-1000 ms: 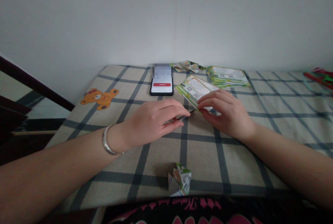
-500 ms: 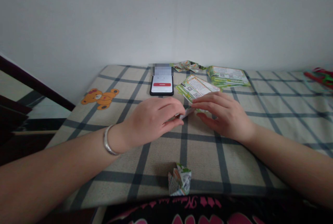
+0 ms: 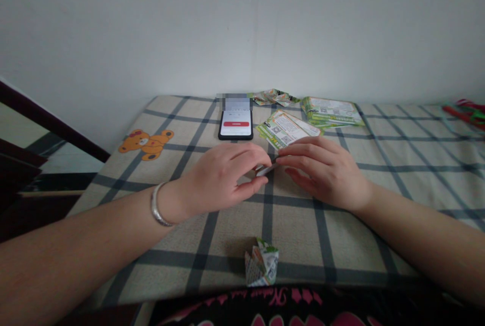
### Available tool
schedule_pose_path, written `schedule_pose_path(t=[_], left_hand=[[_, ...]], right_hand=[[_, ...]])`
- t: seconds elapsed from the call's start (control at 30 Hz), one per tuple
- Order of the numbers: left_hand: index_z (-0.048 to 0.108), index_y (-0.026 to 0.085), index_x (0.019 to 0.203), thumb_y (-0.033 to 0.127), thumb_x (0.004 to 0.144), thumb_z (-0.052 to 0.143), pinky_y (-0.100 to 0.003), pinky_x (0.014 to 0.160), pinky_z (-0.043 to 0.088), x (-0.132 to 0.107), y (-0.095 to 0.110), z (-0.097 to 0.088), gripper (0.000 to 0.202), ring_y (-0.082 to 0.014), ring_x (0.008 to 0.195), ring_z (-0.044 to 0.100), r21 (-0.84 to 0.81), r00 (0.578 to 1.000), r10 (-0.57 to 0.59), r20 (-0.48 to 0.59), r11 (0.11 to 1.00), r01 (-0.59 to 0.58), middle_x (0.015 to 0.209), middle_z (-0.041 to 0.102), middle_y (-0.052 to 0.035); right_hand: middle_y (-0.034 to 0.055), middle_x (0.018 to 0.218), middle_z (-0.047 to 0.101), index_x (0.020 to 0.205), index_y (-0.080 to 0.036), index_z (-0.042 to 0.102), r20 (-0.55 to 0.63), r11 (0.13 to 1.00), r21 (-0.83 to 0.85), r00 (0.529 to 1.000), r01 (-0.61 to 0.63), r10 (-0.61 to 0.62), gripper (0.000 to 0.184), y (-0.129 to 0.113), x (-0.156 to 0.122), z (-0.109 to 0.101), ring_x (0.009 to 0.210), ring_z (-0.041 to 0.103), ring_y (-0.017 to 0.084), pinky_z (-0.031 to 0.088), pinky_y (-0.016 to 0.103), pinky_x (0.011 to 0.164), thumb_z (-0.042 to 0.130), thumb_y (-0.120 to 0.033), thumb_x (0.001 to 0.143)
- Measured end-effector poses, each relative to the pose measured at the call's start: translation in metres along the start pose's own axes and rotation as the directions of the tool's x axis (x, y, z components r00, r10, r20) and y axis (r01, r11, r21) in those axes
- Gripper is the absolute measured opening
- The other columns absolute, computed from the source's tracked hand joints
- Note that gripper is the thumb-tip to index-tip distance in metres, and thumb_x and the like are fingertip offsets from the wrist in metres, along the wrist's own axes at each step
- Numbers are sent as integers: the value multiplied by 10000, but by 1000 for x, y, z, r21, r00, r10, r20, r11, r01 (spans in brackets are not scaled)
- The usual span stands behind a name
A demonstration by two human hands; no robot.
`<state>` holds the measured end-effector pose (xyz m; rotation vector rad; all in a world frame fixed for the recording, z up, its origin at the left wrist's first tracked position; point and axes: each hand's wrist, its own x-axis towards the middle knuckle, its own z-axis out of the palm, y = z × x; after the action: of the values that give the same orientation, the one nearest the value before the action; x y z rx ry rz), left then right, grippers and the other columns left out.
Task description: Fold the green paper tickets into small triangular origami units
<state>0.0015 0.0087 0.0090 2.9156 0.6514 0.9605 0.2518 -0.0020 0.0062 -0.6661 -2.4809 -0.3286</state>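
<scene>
A small strip of folded paper [image 3: 267,169] is between my two hands, low over the checked tablecloth. My left hand [image 3: 231,172] curls round its left end, thumb below and fingers above. At the other end, the outstretched fingertips of my right hand [image 3: 326,169] touch the paper, while the right thumb stays apart from it. My fingers hide part of the strip. Nearer to me, a folded paper piece [image 3: 262,263] with pointed corners stands by the table's front edge. Just beyond my right hand lie loose printed leaflets [image 3: 290,126].
A phone [image 3: 235,126] with a lit screen lies beyond my left hand. Along the wall are crumpled-looking folded papers [image 3: 275,97] and a leaflet stack [image 3: 335,111]. The tablecloth [image 3: 182,260] has a bear picture [image 3: 146,143] at left. Red and green things [image 3: 468,113] lie far right.
The folded strip and my right fingertips have shifted slightly left, towards my left hand. The left thumb has opened a little from its fingers. Everything else lies as before.
</scene>
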Motion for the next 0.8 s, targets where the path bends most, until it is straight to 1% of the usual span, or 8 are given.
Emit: schedule_pose_path(t=[0.07, 0.13, 0.33, 0.5, 0.57, 0.7, 0.8], left_hand=[[549, 155, 1043, 117, 883, 528, -287, 864, 498, 0, 1, 0, 166, -143, 979, 615, -31, 1000, 23, -1, 999, -23, 1023, 660, -36], [550, 151, 1043, 78, 867, 512, -290, 870, 497, 0, 1, 0, 194, -139, 977, 613, -44, 999, 34, -7, 998, -34, 1017, 661, -33], [546, 135, 1061, 119, 856, 567, -294, 869, 509, 0, -5, 1, 207, -141, 971, 605, -69, 999, 45, -12, 997, -45, 1022, 648, -46], [549, 137, 1067, 193, 866, 589, -307, 856, 515, 1, -9, -2, 212, -156, 969, 602, -42, 999, 48, 1, 998, -48, 1025, 643, -53], [547, 137, 1068, 240, 871, 601, -315, 850, 513, 1, -9, -2, 229, -170, 975, 597, -16, 999, 40, 7, 999, -40, 1029, 637, -60], [539, 147, 1103, 404, 877, 606, -372, 832, 514, -1, -5, 0, 348, -222, 979, 591, 101, 999, 1, 37, 995, -5, 1061, 613, -84], [543, 153, 1112, 533, 862, 579, -409, 819, 513, -2, -2, 2, 456, -252, 977, 582, 191, 996, -44, 77, 981, 28, 1089, 584, -102]], right_hand=[[55, 1151, 679, 1141, -180, 612, -16, 1000, -13, 1000, -7, 6, 289, 0, 0, 1, 1016, 609, 206, 523, 363, 853, 623, -162, 852], [52, 1132, 685, 1128, -185, 619, -24, 1000, -13, 1000, -11, 10, 282, 1, -1, 1, 1002, 616, 207, 527, 363, 843, 631, -166, 847], [51, 1136, 684, 1089, -198, 639, -40, 1000, -11, 999, -1, 1, 261, 2, -2, 0, 1023, 613, 216, 524, 368, 856, 649, -152, 832], [51, 1142, 682, 1099, -193, 621, -38, 1000, -8, 999, 22, -22, 266, 0, -1, 0, 1020, 611, 208, 517, 364, 872, 649, -151, 838], [59, 1098, 690, 1101, -179, 612, -30, 1000, -2, 999, 26, -26, 253, -1, 0, 0, 991, 615, 202, 519, 359, 858, 637, -158, 851], [58, 983, 692, 1140, -177, 600, 7, 999, 4, 999, 42, -42, 270, -2, 0, 0, 906, 615, 204, 528, 358, 783, 627, -195, 872], [46, 978, 692, 1157, -199, 605, 64, 995, 36, 993, 98, -100, 278, -2, 0, 0, 903, 607, 212, 526, 360, 760, 626, -227, 881]])
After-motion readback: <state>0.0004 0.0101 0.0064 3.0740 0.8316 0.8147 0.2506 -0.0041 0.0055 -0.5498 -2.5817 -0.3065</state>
